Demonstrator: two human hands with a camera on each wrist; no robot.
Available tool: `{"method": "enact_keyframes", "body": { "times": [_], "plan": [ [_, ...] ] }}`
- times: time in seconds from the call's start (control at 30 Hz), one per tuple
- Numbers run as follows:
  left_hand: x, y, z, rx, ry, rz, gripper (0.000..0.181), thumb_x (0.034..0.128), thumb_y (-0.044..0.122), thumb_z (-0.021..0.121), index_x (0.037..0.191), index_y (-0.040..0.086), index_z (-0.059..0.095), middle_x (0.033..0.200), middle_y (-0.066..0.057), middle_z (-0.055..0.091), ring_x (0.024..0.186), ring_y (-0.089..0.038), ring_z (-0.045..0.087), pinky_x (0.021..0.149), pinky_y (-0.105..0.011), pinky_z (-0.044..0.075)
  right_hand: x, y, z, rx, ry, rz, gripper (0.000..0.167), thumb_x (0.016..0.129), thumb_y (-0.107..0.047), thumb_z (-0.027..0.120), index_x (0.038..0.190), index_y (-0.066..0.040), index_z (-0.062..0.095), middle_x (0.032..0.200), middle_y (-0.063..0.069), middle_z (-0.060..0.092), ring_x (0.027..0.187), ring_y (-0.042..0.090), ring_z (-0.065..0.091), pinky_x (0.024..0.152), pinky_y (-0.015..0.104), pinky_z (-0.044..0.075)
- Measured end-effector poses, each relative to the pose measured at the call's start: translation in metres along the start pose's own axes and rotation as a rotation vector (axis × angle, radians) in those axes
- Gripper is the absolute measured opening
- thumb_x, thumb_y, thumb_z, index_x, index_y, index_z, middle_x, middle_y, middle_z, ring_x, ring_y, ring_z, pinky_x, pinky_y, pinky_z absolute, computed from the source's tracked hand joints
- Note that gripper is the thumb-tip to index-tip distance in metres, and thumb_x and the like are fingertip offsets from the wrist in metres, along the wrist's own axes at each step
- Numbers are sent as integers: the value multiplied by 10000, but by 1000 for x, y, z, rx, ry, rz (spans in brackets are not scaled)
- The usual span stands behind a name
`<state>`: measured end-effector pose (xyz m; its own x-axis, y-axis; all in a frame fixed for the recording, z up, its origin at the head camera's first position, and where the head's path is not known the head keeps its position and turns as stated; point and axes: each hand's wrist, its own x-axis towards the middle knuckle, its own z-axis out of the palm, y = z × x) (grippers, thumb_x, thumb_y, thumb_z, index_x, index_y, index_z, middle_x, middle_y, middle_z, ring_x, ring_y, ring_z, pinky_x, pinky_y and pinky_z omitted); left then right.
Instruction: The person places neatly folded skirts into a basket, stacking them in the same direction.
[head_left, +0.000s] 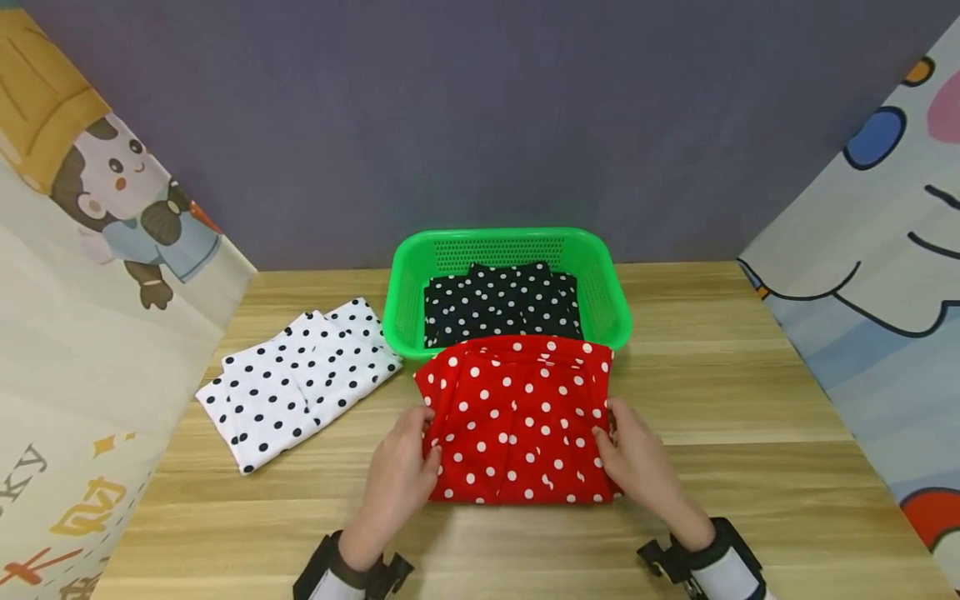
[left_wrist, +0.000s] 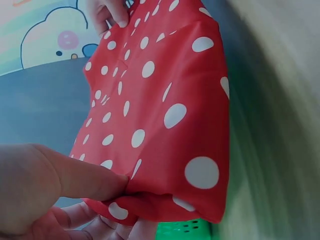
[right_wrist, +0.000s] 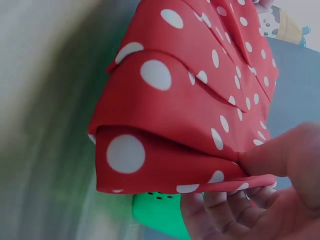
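A folded red cloth with white dots point(head_left: 517, 425) is held up off the table in front of the basket. My left hand point(head_left: 401, 467) pinches its left edge, thumb on top and fingers underneath, as the left wrist view shows at the thumb point(left_wrist: 90, 175). At the opposite edge my right hand point(head_left: 637, 454) grips it the same way, and the right wrist view shows the folded layers above its fingers point(right_wrist: 220, 207). The cloth's far edge overlaps the near rim of the green basket point(head_left: 408, 317) in the head view. Inside the basket lies a folded black cloth with white dots point(head_left: 502, 304).
A folded white cloth with black dots point(head_left: 300, 379) lies on the wooden table point(head_left: 712, 375), left of the basket. Behind the table rises a grey wall point(head_left: 495, 125). Printed panels stand on the left point(head_left: 75, 333) and right point(head_left: 885, 350).
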<state>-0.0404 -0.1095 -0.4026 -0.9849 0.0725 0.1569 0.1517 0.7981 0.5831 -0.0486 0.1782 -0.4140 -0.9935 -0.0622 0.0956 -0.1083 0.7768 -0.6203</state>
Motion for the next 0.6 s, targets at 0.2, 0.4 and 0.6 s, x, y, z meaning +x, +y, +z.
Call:
{"method": "enact_keyframes", "body": {
  "times": [0.2, 0.4, 0.6],
  "plan": [
    [22, 5, -3, -19, 40, 26, 408, 745, -4, 690, 1111, 39, 517, 1020, -98, 601, 876, -216, 599, 722, -356, 538, 22, -1, -6, 19, 39, -40, 306, 831, -4, 602, 1090, 11, 441, 872, 130, 556, 675, 205, 495, 534, 273, 443],
    [41, 9, -2, -36, 73, 44, 388, 763, -16, 659, 1123, 24, 521, 1050, -114, 570, 905, -238, 585, 741, -375, 525, 41, -4, -9, 34, 57, -50, 315, 857, -29, 579, 1133, -2, 429, 956, 161, 571, 742, 240, 553, 580, 338, 512],
    [57, 9, -3, -43, 107, 54, 361, 776, -20, 632, 1121, 5, 528, 1073, -144, 578, 944, -270, 581, 772, -408, 517, 58, -7, -13, 38, 70, -69, 319, 861, -27, 569, 1140, 17, 421, 943, 178, 556, 720, 249, 532, 563, 325, 484]
  ]
}}
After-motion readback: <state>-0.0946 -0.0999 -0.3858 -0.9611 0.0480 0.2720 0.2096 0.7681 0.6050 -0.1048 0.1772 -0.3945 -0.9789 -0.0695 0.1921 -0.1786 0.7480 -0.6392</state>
